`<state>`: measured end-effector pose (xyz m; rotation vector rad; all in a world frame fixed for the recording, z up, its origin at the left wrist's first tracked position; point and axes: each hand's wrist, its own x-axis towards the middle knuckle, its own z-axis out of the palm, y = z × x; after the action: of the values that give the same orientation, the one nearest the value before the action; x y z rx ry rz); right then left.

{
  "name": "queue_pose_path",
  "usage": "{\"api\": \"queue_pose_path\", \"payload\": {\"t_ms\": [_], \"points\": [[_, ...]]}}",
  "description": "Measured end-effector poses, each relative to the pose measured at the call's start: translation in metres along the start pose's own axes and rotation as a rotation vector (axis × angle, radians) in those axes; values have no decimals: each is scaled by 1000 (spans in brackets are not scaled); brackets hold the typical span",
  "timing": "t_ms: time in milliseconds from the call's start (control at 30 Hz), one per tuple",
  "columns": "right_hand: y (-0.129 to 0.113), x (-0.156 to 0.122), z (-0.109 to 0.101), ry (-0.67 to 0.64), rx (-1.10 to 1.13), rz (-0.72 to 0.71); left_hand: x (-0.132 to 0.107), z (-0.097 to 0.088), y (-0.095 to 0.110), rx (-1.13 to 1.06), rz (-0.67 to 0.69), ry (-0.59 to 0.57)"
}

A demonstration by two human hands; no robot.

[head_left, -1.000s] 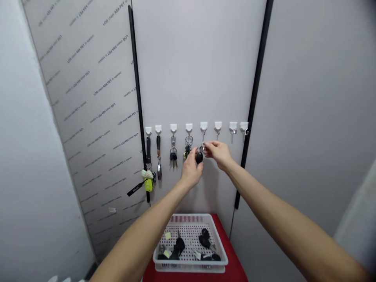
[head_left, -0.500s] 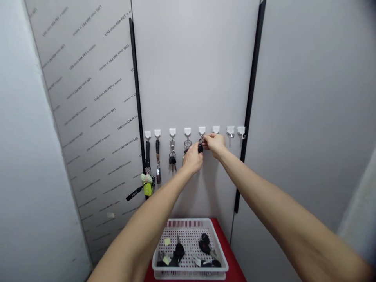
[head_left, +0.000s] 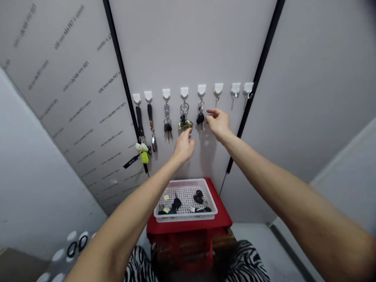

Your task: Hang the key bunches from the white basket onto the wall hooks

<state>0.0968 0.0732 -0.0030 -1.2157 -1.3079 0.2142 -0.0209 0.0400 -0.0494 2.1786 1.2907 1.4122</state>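
Note:
A key with a black head (head_left: pixel 200 118) hangs by its metal rings from the fifth white hook (head_left: pixel 201 90) on the wall. Just right of that key is my right hand (head_left: pixel 219 123), its fingers apart and holding nothing. My left hand (head_left: pixel 184 147) is lower and to the left, also holding nothing, with fingers parted. Its fingertips are close to a gold-coloured charm (head_left: pixel 185 124), which hangs with dark keys on the fourth hook (head_left: pixel 184 93); I cannot tell whether they touch.
Other key sets hang to the left, including a bunch of keys (head_left: pixel 168 128) and a bright yellow-green tag (head_left: pixel 144 157). Bare hooks (head_left: pixel 235 89) continue rightward. Below, a white basket (head_left: pixel 188 218) with several black keys stands on a red cloth (head_left: pixel 225 219).
Both hands have let go of the key and its rings, which now hang free from the fifth hook. My left hand has dropped away leftward, and the view has tilted down.

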Motion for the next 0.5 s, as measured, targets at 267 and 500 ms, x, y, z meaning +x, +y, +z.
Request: {"api": "queue_pose_path", "payload": {"t_ms": [267,500], "points": [[103,-141,-7,-743,-493,-107,-122,41,-74,40,-285,-319],[116,-176,-1,-897,-750,-247,-147,25,-102,293,-404,-466]]}}
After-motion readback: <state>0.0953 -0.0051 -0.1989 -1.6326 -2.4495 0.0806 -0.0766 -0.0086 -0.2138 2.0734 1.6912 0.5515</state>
